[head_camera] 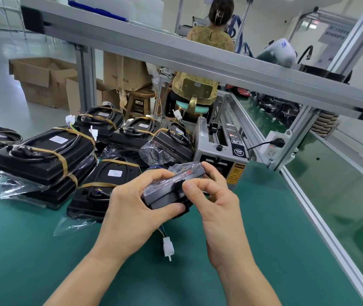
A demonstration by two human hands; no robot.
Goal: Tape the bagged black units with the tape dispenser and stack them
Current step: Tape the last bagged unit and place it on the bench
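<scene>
Presently, both hands hold one black unit in a clear plastic bag (pixel 171 191) above the green matted surface (pixel 43 250), its long axis running from lower left up toward the grey tape dispenser (pixel 220 149). The left hand (pixel 132 208) has its fingers curled round the near end; the right hand (pixel 216 199) pinches the far side. A white connector (pixel 168 248) dangles below. Taped units (pixel 43 155) lie stacked to the left.

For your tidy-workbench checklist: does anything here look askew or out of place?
Yes. The taped black units lie in a tilted, overlapping heap, not a neat stack, and a white plug dangles loose under the bagged unit held in both hands.
</scene>
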